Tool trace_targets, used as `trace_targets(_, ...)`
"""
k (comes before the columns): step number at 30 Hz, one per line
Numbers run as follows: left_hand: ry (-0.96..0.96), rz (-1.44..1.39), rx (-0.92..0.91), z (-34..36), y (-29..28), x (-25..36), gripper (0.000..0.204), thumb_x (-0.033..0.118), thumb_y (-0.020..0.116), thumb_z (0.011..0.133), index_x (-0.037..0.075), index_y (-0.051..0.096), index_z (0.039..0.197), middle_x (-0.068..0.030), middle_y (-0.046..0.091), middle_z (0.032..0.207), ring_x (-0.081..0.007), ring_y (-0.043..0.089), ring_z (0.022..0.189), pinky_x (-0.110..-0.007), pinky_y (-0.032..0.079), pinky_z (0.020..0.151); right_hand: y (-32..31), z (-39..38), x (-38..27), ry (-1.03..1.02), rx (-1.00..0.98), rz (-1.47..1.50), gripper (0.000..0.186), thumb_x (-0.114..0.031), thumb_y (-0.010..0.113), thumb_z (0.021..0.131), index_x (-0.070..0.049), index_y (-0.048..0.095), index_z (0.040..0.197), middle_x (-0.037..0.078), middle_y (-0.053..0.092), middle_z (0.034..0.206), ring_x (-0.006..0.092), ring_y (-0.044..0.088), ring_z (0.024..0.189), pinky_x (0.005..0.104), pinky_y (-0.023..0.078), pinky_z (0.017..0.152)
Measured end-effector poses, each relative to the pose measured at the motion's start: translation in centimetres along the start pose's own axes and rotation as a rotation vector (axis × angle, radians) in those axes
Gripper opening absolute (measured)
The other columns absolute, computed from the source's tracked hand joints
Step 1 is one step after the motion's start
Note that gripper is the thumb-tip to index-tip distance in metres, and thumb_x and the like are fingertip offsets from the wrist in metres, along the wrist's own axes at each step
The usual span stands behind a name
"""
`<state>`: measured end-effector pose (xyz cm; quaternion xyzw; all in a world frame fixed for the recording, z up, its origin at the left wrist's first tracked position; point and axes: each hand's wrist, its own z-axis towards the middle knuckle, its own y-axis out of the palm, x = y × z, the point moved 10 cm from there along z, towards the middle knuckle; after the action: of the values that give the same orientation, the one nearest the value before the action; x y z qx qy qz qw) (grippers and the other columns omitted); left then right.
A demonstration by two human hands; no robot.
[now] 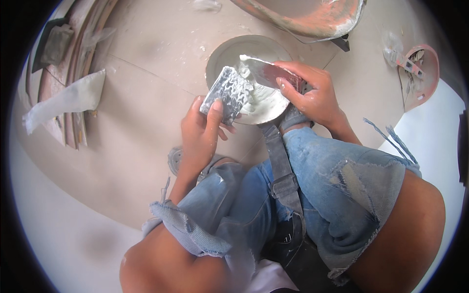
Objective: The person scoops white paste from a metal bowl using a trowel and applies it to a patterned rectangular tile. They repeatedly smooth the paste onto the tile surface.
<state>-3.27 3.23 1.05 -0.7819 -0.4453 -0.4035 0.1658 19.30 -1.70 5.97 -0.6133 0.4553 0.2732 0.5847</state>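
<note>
My left hand (199, 129) grips a small dark grey rectangular tile-like piece (225, 97), thumb on its face and fingers behind. Ridged white paste covers much of that face. In my right hand (312, 90) is a flat scraper (266, 73), pinched between thumb and fingers, with white paste along its edge. The scraper's far end is close to the tile-like piece's right side. Both are held above a round pale basin (222, 51), where more white paste (266, 105) lies.
An orange-stained tub (337, 22) stands beyond the basin. A pink container (430, 73) with scraps is at the right. Long boards (80, 53) and a translucent plastic sheet (71, 100) lie at the left. A grey strap (283, 171) hangs between my legs.
</note>
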Motion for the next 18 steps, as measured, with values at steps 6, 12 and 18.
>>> trace_targets(6, -0.237, -0.355, -0.139, -0.4, 1.7, -1.0, 0.047, 0.037, 0.052, 0.110, -0.008, 0.058, 0.123, -0.0177, 0.074, 0.085, -0.0148, 0.069, 0.062, -0.023, 0.051, 0.050, -0.3, -0.5, -4.4, -0.440, 0.113, -0.129, 0.047, 0.009, 0.075, 0.075, -0.007, 0.079, 0.119, 0.012, 0.079, 0.106, 0.0262, 0.074, 0.090, 0.0359, 0.059, 0.074)
trace_targets(12, -0.212, -0.560, -0.131, 0.3, 1.9, -1.9, 0.045, 0.038, 0.052, 0.110, -0.004, 0.058, 0.126, -0.0111, 0.069, 0.079, -0.0112, 0.058, 0.055, -0.020, 0.044, 0.047, 2.0, -2.2, -4.3, -0.596, 0.079, -0.264, 0.051, 0.007, 0.079, 0.068, -0.007, 0.080, 0.117, 0.012, 0.080, 0.105, 0.0245, 0.072, 0.085, 0.0325, 0.058, 0.071)
trace_targets(18, -0.227, -0.653, -0.048, -1.2, 2.0, -3.5, 0.044, 0.036, 0.052, 0.111, -0.001, 0.055, 0.133, -0.0110, 0.069, 0.085, -0.0082, 0.060, 0.063, -0.018, 0.041, 0.046, 1.8, -3.1, -4.4, -0.490, -0.042, -0.316, 0.047, 0.012, 0.077, 0.066, 0.002, 0.078, 0.112, 0.014, 0.080, 0.099, 0.0297, 0.076, 0.086, 0.0364, 0.059, 0.077)
